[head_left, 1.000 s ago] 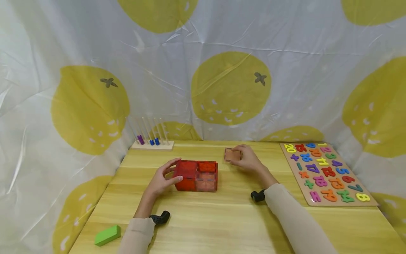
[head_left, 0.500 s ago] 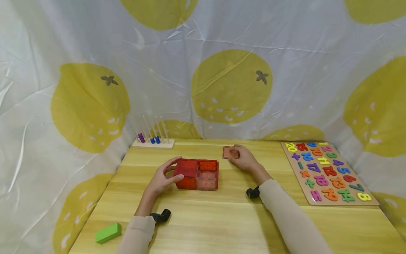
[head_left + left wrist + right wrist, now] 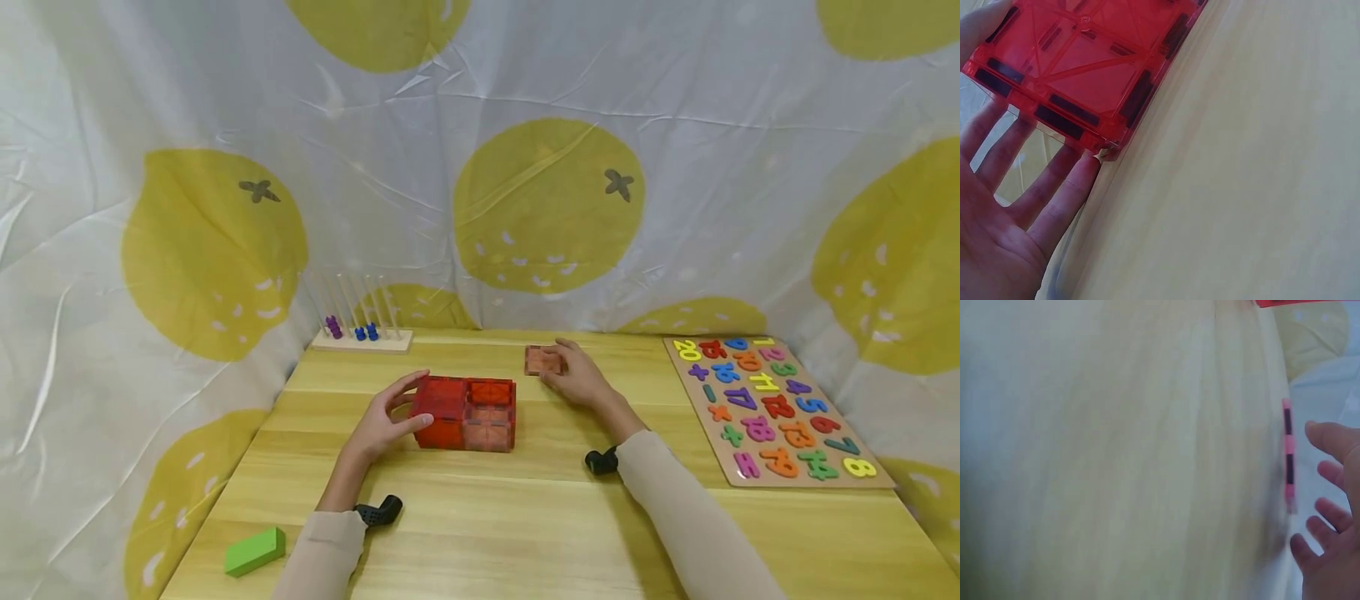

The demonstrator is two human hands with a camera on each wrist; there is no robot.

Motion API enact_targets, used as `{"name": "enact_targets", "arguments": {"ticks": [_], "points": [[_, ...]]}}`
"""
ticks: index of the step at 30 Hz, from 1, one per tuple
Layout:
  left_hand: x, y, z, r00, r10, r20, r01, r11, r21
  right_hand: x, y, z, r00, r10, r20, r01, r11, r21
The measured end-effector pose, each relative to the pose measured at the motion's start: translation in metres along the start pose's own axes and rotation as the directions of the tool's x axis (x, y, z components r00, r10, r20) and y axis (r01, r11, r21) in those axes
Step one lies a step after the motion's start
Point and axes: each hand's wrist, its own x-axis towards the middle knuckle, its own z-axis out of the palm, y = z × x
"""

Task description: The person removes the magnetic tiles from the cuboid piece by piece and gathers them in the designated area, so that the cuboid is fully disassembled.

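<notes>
A red see-through box of magnetic tiles stands mid-table, its left part covered on top and its right part showing open squares. My left hand holds its left end, thumb at the front and fingers spread along the side; the left wrist view shows the fingertips against the tile frame. Farther back and to the right, a paler, pinkish square magnetic tile lies on the table. My right hand is beside it; in the right wrist view its loosely bent fingers stand apart from the tile.
At the back left stands a peg board with purple and blue pieces on some rods. A number puzzle board lies at the right. Near the front left is a green block. A lemon-print curtain rises behind the wooden table.
The pinkish tile has shifted slightly left and back, and the right hand, which held it, has let it go beside it. The left hand and the box have stayed in place.
</notes>
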Motion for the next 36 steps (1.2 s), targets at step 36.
{"name": "enact_targets", "arguments": {"ticks": [36], "points": [[0.001,0.001,-0.001,0.999,0.054,-0.003,-0.054,0.996,-0.070,-0.087,-0.054,-0.004,0.985,-0.154,0.081,0.124,0.946,0.298]]}}
